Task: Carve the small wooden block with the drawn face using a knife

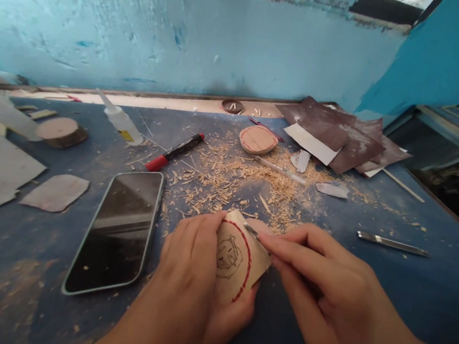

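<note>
My left hand [197, 278] grips a pale wooden piece [259, 260] from its left side, with the thumb along the near edge. On its face are a dark line drawing and a red curved line. In my right hand [324, 283] a small metal blade [251, 230] is pinched, most of it hidden by the fingers. Its tip rests at the piece's upper right edge, just outside the red line. Wood shavings [228, 185] lie scattered beyond both hands.
A phone [116, 231] lies left of my hands, with a red-capped marker [176, 153] beyond it. Sandpaper sheets [340, 134] are piled at the back right. A red-edged wooden disc [258, 139], a glue bottle [122, 122], a wood slice [61, 131] and a metal strip tool [393, 244] lie around.
</note>
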`<move>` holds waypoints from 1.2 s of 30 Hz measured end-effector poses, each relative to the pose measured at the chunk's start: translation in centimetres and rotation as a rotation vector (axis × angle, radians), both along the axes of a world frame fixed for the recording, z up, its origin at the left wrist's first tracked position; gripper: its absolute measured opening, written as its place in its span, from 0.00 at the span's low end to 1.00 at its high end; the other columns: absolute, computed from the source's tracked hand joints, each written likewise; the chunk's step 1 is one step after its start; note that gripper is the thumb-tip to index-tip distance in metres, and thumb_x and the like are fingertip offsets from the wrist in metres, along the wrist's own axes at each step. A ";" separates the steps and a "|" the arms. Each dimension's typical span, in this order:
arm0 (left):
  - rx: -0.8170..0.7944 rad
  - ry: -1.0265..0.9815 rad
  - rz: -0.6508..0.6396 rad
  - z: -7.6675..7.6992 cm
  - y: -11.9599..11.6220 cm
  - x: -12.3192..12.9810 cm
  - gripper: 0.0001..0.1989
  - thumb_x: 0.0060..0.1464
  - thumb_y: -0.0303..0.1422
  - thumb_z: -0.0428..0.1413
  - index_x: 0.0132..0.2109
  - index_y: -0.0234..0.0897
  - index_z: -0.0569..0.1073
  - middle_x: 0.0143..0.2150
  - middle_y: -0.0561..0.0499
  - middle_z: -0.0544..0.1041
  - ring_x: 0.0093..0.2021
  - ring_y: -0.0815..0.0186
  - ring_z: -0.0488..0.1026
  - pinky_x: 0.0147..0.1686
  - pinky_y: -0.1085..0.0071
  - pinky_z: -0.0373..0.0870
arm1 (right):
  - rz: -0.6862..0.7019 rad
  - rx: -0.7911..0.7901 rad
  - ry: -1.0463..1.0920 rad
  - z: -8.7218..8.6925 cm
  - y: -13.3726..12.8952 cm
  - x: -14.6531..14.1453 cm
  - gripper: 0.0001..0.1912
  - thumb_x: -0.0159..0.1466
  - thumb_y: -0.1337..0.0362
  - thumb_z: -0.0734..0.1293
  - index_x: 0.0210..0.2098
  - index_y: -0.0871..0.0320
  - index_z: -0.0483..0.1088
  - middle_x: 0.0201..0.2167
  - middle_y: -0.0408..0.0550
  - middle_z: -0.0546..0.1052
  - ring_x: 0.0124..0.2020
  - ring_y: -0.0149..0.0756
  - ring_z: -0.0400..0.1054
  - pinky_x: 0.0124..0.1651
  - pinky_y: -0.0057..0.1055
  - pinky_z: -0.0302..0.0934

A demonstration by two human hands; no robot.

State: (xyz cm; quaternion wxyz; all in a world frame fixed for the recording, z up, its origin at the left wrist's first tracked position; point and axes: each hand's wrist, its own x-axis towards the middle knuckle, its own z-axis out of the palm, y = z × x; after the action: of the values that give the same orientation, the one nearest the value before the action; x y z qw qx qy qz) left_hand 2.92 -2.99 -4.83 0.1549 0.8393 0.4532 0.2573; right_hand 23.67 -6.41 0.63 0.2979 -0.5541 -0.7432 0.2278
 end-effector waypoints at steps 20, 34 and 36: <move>-0.042 0.016 -0.008 0.3 0.0 0.0 0.38 0.54 0.41 0.62 0.67 0.38 0.56 0.60 0.38 0.68 0.61 0.45 0.69 0.61 0.45 0.70 | 0.045 -0.116 -0.130 2.4 -2.4 3.2 0.21 0.69 0.72 0.63 0.55 0.49 0.78 0.41 0.45 0.80 0.37 0.31 0.79 0.38 0.23 0.78; -0.009 0.033 -0.016 0.4 0.1 -0.1 0.37 0.54 0.39 0.62 0.66 0.35 0.57 0.57 0.38 0.69 0.57 0.46 0.69 0.58 0.44 0.71 | -0.034 -0.164 -0.015 -0.3 -3.1 1.8 0.21 0.70 0.72 0.64 0.58 0.51 0.75 0.42 0.47 0.78 0.38 0.30 0.79 0.39 0.23 0.77; 0.010 0.041 -0.015 0.4 0.1 -0.2 0.37 0.55 0.40 0.61 0.66 0.34 0.57 0.57 0.37 0.69 0.57 0.46 0.69 0.58 0.43 0.71 | -0.058 -0.158 0.014 -0.4 -3.0 1.5 0.19 0.71 0.71 0.62 0.57 0.52 0.76 0.42 0.47 0.77 0.35 0.29 0.78 0.36 0.22 0.76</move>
State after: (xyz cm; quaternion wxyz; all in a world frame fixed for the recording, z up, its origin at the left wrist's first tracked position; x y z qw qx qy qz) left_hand 2.75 -2.91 -4.46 0.1431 0.8486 0.4486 0.2411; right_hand 25.20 -9.36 0.25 0.2651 -0.5955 -0.7045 0.2807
